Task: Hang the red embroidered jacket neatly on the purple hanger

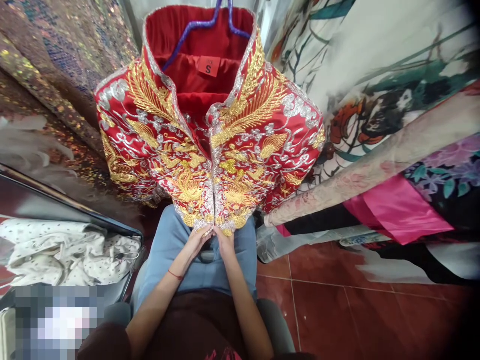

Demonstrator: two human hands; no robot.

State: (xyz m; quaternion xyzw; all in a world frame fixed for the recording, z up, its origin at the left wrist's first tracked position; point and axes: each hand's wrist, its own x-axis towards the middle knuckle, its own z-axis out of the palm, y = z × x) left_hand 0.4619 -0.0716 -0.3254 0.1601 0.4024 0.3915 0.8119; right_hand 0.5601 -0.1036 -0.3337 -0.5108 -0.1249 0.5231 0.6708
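A red embroidered jacket (240, 150) with gold and silver patterns hangs in front of me on a purple hanger (198, 24). Its collar stands open, showing a red lining and a tag (209, 66) marked S. Down the middle, the two front edges meet near the hem. My left hand (200, 239) pinches the hem on the left side of the front opening. Right beside it, my right hand (224, 240) pinches the hem on the other side. The fingertips of both hands nearly touch at the bottom of the opening.
Sequined fabric (67, 65) hangs at the left, above white dotted cloth (67, 252) by a dark edge. Painted white fabric (360, 100) and a pink piece (408, 207) hang at the right, over red floor tiles (322, 310).
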